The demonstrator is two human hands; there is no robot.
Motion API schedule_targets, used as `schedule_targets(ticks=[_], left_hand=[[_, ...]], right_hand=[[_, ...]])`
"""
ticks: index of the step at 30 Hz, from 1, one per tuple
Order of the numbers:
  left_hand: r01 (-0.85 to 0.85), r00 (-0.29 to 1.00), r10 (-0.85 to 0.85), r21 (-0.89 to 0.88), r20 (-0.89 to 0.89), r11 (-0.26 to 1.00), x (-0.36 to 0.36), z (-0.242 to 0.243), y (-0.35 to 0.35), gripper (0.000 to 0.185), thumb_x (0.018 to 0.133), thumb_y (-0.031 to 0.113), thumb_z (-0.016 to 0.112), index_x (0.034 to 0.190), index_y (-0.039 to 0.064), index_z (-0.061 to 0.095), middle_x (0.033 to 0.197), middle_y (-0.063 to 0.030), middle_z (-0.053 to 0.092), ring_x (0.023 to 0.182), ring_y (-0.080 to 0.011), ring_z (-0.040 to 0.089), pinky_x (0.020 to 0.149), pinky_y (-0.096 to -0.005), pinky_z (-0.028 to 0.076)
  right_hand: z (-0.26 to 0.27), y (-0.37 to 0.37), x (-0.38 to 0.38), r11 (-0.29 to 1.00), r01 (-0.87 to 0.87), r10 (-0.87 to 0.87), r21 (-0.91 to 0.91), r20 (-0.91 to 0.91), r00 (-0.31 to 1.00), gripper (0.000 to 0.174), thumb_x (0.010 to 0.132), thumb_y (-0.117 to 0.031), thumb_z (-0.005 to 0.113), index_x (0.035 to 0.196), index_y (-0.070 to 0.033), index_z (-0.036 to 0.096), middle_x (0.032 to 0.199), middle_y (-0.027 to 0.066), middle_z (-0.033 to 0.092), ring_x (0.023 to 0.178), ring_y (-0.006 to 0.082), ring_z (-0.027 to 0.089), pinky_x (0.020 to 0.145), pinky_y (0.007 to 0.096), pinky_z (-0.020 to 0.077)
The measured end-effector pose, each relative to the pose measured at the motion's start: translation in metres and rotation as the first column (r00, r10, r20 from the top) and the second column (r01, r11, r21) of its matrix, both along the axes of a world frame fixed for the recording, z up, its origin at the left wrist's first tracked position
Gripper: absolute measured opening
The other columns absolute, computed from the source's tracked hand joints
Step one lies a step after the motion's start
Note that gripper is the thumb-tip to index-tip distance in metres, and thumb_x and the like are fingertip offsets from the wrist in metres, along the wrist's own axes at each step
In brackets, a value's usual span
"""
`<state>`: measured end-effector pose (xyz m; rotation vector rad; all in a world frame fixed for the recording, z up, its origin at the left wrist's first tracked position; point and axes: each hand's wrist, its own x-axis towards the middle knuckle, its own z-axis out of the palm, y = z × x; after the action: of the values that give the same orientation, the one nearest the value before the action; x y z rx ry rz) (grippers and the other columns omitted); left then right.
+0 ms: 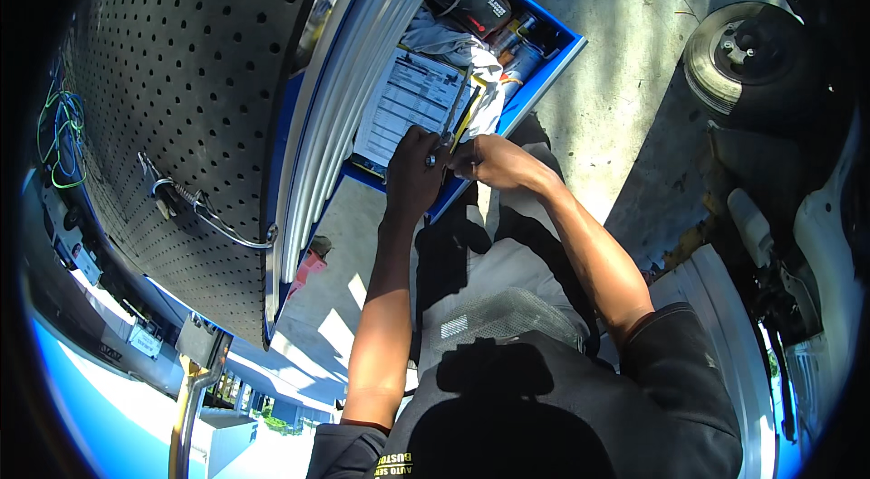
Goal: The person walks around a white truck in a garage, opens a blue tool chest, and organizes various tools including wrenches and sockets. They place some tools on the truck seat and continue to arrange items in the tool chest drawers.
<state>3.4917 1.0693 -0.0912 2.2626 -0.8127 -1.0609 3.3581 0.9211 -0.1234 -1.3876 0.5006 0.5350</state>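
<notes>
Both of my hands meet over the near end of an open blue tool-chest drawer (544,81). My left hand (416,170) is closed around a slim metal tool (459,95), whose shaft points away over the papers; its exact kind cannot be told. A small shiny round metal piece (431,160) shows at my left fingers. Close against it, my right hand (491,159) has its fingers bent inward; what lies between them is hidden. Under the hands, the drawer holds a printed form (414,105), white rags (484,71), a dark box of brake pads (479,6) and several cans or bottles (520,61).
The tool chest's perforated black top (183,71) fills the left, with a metal hook-like tool with a spring (204,207) on it. Green and blue cords (62,132) lie at its far edge. At the right, a brake disc (720,64) stands beside a vehicle's body panel (826,221).
</notes>
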Motion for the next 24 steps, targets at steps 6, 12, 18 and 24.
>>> schedule_targets(ticks=[6,12,18,24], left_hand=[[0.002,0.986,0.040,0.257,-0.160,0.966,-0.007,0.048,0.080,0.021,0.101,0.023,0.068,0.097,0.003,0.072,0.078,-0.0101,0.069,0.074,-0.0313,0.070,0.070,-0.0413,0.053],[-0.253,0.938,0.297,0.236,-0.178,0.938,-0.017,0.066,0.131,0.032,0.100,0.033,0.076,0.094,0.002,0.070,0.071,-0.0086,0.065,0.065,-0.0184,0.061,0.064,-0.0368,0.048],[-0.267,0.957,0.279,0.135,-0.077,0.954,-0.017,0.077,0.139,0.033,0.094,0.029,0.084,0.098,0.004,0.063,0.070,-0.0069,0.060,0.063,-0.0189,0.056,0.065,-0.0385,0.049],[-0.339,0.941,0.339,0.014,-0.023,0.941,-0.010,0.078,0.133,0.027,0.093,0.018,0.078,0.112,0.005,0.063,0.075,-0.0093,0.061,0.068,-0.0201,0.060,0.067,-0.0400,0.050]], right_hand=[[-0.081,0.008,0.031,0.830,0.398,-0.431,-0.391,0.005,0.902,0.024,0.105,-0.018,0.065,0.114,0.002,0.076,0.089,0.0167,0.077,0.079,0.0260,0.075,0.074,0.0392,0.0578],[-0.066,0.020,0.116,0.718,0.670,-0.674,0.187,-0.050,0.737,0.035,0.105,-0.015,0.064,0.137,0.000,0.064,0.117,0.0115,0.075,0.104,0.0197,0.072,0.091,0.0348,0.0574],[-0.053,0.057,0.149,0.480,0.704,-0.745,0.523,-0.180,0.642,0.026,0.105,-0.017,0.062,0.129,-0.008,0.060,0.117,0.0062,0.068,0.115,0.0202,0.069,0.103,0.0419,0.0561],[-0.033,0.044,0.104,0.715,0.697,-0.680,0.045,-0.181,0.710,0.036,0.102,-0.038,0.073,0.111,-0.003,0.068,0.103,0.0088,0.072,0.096,0.0200,0.073,0.081,0.0389,0.0587]])
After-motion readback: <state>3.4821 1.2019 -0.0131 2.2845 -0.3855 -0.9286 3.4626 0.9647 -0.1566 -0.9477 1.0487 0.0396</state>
